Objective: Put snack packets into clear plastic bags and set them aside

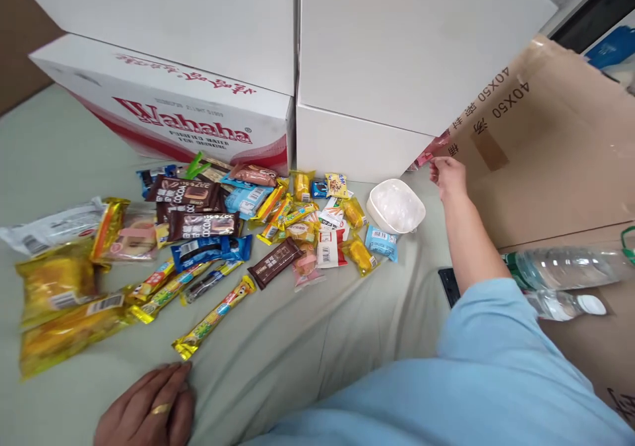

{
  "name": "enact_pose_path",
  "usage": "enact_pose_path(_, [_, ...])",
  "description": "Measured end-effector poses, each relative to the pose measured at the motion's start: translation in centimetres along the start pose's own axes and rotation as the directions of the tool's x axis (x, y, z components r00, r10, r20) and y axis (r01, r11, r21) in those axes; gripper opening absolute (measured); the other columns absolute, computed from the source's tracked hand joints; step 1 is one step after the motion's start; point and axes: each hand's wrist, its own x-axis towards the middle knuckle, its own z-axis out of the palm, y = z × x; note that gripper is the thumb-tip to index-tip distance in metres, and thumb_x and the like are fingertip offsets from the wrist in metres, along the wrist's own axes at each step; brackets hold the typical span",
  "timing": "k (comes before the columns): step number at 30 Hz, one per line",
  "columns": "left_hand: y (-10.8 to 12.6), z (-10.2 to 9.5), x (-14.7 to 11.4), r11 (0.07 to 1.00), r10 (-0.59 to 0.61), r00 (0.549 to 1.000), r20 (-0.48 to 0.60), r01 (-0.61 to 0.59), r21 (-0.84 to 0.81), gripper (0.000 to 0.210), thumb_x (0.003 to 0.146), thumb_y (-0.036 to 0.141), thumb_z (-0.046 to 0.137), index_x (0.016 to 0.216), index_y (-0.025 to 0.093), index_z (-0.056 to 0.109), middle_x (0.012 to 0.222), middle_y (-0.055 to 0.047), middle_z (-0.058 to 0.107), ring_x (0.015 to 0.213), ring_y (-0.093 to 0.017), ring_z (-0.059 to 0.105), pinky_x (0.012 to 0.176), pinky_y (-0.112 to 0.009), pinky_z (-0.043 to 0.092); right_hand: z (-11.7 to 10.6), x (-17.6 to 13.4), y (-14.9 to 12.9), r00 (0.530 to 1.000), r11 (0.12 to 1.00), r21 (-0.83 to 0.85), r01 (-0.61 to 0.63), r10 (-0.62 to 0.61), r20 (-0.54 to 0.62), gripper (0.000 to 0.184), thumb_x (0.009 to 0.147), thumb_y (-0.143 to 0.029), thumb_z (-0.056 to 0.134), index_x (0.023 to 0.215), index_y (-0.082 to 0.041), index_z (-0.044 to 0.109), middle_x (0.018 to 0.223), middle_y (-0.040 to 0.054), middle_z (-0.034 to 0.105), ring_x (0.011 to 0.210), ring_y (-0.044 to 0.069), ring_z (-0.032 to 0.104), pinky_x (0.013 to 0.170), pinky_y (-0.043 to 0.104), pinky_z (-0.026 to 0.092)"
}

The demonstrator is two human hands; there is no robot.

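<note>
My right hand (449,173) reaches to the gap between the white box and the cardboard, its fingers pinched at the edge of a pink-red plastic packet (425,157). Most of that packet is hidden behind the box. Left of this hand stands a white bowl (395,206) with a pale, shiny inside. My left hand (149,406), with a gold ring, rests on the pale green sheet (278,366), fingers curled together and nothing visible in them. Just beyond its fingertips lies a yellow stick-shaped snack packet (215,317). A brown chocolate-coloured packet (276,262) lies farther up.
Several wrapped snacks, among them a large yellow bag (57,280) and cocoa packets (186,194), spread across the sheet. A Wahaha carton (188,115) and white boxes (367,49) stand behind. Cardboard (546,168), a large bottle (570,267) and a small bottle (560,305) are right.
</note>
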Motion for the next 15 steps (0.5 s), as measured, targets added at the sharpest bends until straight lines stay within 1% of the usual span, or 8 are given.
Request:
enact_pose_path(3, [0.9,-0.5,1.1,0.995,0.067,0.997,-0.026,-0.064,0.075,0.023,0.099,0.024,0.053,0.118,0.016,0.063,0.107,-0.016,0.073,0.1,-0.034,0.069,0.094,-0.051,0.053,-2.7,-5.5,-0.1,0.98,0.982,-0.066,0.178,-0.171,0.1,0.007,0.089,-0.021,0.066,0.092,-0.018,0.072,0.068,-0.0036,0.061,0.054,0.008,0.043,0.051,0.021,0.037])
enact_pose_path(5, [1.1,-0.6,1.5,0.994,0.082,0.995,-0.053,-0.078,0.08,0.021,0.099,0.023,0.052,0.115,0.015,0.064,0.105,-0.016,0.073,0.099,-0.033,0.069,0.094,-0.049,0.054,-3.9,-8.8,0.6,0.94,0.933,-0.168,0.317,-0.286,0.187,0.012,0.086,-0.03,0.069,0.09,-0.019,0.074,0.067,-0.0028,0.063,0.056,0.011,0.049,0.056,0.024,0.04])
enact_pose_path(7, [1.3,-0.6,1.6,0.995,0.068,0.995,-0.067,-0.063,0.08,0.021,0.099,0.022,0.052,0.112,0.015,0.065,0.104,-0.015,0.073,0.099,-0.032,0.069,0.094,-0.047,0.053,-4.6,-11.2,1.6,0.907,0.863,-0.294,0.412,-0.358,0.221,0.019,0.086,-0.038,0.07,0.088,-0.019,0.074,0.072,0.0001,0.068,0.063,0.015,0.057,0.064,0.027,0.045])
enact_pose_path(9, [1.4,-0.6,1.7,0.997,0.036,0.997,-0.066,-0.031,0.078,0.021,0.098,0.022,0.051,0.11,0.016,0.067,0.103,-0.014,0.073,0.099,-0.031,0.069,0.095,-0.046,0.053,-4.9,-12.6,2.7,0.915,0.82,-0.409,0.401,-0.381,0.134,0.022,0.088,-0.042,0.068,0.088,-0.02,0.072,0.08,0.0034,0.072,0.071,0.018,0.062,0.071,0.03,0.048])
enact_pose_path(11, [1.6,-0.6,1.7,0.998,0.017,0.998,-0.067,-0.012,0.068,0.021,0.097,0.02,0.051,0.108,0.016,0.068,0.102,-0.013,0.073,0.099,-0.03,0.068,0.094,-0.044,0.053,-4.9,-13.3,3.6,0.943,0.831,-0.468,0.301,-0.333,0.015,0.023,0.089,-0.044,0.067,0.087,-0.02,0.068,0.084,0.0051,0.072,0.076,0.019,0.062,0.076,0.031,0.049])
enact_pose_path(12, [1.7,-0.7,1.7,0.998,0.012,0.998,-0.069,-0.007,0.061,0.02,0.096,0.02,0.052,0.107,0.016,0.069,0.101,-0.013,0.074,0.099,-0.03,0.068,0.093,-0.044,0.053,-4.8,-13.4,4.0,0.958,0.848,-0.47,0.245,-0.286,-0.017,0.024,0.088,-0.045,0.068,0.085,-0.021,0.067,0.082,0.0048,0.071,0.077,0.019,0.062,0.077,0.031,0.049])
enact_pose_path(13, [1.8,-0.7,1.7,0.998,0.007,0.997,-0.07,-0.003,0.056,0.021,0.096,0.019,0.052,0.106,0.015,0.07,0.101,-0.013,0.074,0.099,-0.03,0.068,0.093,-0.044,0.053,-4.7,-13.5,4.2,0.973,0.865,-0.461,0.197,-0.231,-0.018,0.026,0.086,-0.046,0.072,0.083,-0.021,0.065,0.078,0.0038,0.069,0.076,0.019,0.061,0.076,0.03,0.049])
enact_pose_path(15, [2.0,-0.8,1.7,0.999,-0.006,0.998,-0.069,0.01,0.049,0.022,0.095,0.019,0.052,0.104,0.016,0.071,0.1,-0.013,0.074,0.099,-0.03,0.068,0.093,-0.044,0.052,-4.4,-13.6,4.4,0.987,0.885,-0.438,0.158,-0.151,0.051,0.027,0.079,-0.043,0.078,0.077,-0.021,0.062,0.069,0.0006,0.065,0.071,0.018,0.059,0.071,0.028,0.049])
